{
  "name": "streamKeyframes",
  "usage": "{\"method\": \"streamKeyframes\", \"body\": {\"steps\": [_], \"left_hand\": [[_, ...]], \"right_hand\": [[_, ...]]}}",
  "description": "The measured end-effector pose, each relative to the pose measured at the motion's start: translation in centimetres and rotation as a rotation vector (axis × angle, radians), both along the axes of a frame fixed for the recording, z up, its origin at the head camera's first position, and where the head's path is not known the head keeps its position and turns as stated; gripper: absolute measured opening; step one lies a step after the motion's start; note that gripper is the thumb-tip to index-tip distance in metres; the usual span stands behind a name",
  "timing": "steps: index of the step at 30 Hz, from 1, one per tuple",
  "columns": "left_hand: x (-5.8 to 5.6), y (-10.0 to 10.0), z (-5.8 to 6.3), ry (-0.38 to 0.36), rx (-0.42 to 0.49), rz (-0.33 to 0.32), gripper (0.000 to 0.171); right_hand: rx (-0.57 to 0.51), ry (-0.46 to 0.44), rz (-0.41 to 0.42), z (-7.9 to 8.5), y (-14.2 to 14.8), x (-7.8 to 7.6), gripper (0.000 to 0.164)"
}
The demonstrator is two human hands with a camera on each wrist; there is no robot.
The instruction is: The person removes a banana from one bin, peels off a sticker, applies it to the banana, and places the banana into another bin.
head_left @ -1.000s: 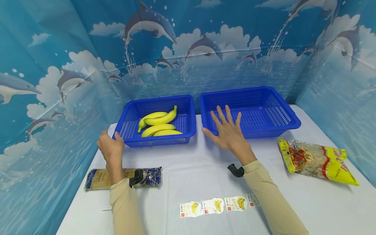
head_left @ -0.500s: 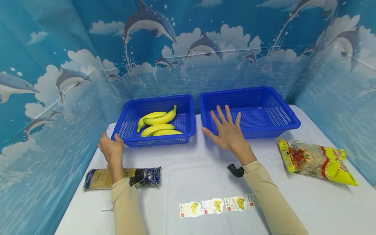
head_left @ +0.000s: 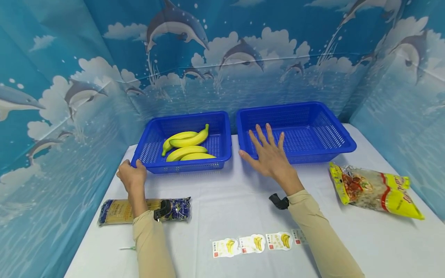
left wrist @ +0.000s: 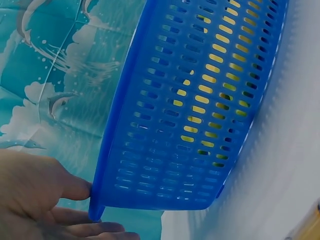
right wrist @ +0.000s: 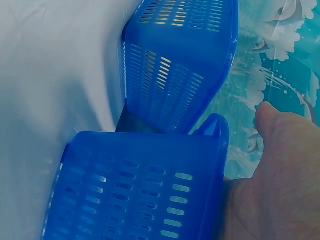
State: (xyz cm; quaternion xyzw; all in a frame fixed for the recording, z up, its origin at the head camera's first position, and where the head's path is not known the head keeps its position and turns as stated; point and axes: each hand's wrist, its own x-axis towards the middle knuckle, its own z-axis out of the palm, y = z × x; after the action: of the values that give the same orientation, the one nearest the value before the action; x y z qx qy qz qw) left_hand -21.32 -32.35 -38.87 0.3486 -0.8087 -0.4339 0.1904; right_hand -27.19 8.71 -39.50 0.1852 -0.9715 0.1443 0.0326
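Observation:
The left blue basket (head_left: 184, 166) holds several yellow bananas (head_left: 189, 143). My left hand (head_left: 132, 175) grips its front left corner, thumb against the rim and fingers beneath it in the left wrist view. Fingers spread straight, my right hand (head_left: 269, 158) lies over the front left part of the right blue basket (head_left: 313, 156). That basket has nothing in it. Seen from the right wrist, the thumb (right wrist: 267, 117) stands away from the rim, and whether the palm touches the basket is hard to tell.
A blue-ended noodle packet (head_left: 118, 212) lies under my left forearm. To the right lies a yellow-and-clear food bag (head_left: 372, 189). Several banana-picture labels (head_left: 252, 244) line the front of the white table (head_left: 222, 208). A dolphin-print curtain (head_left: 229, 88) stands behind the baskets.
My left hand's fingers have slid slightly down and closed in around the basket corner. The right hand, bananas and right basket stay in place.

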Motion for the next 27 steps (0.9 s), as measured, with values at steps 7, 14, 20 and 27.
{"method": "streamKeyframes", "body": {"steps": [7,14,20,27], "left_hand": [[0.1,0.0,-0.1,0.036,0.085,0.014,0.056],[-0.1,0.0,-0.5,0.099,0.098,0.038,0.053],[-0.1,0.2,-0.5,0.105,0.128,0.053,0.053],[-0.1,0.3,-0.5,0.094,0.148,0.049,0.054]], "right_hand": [[-0.008,0.004,0.011,0.4,-0.1,0.2,0.094],[-0.042,-0.019,0.075,1.8,-0.4,0.4,0.093],[-0.057,-0.052,0.169,4.3,-0.8,0.0,0.095],[-0.081,-0.145,0.317,7.2,-0.5,-1.6,0.099]]}}
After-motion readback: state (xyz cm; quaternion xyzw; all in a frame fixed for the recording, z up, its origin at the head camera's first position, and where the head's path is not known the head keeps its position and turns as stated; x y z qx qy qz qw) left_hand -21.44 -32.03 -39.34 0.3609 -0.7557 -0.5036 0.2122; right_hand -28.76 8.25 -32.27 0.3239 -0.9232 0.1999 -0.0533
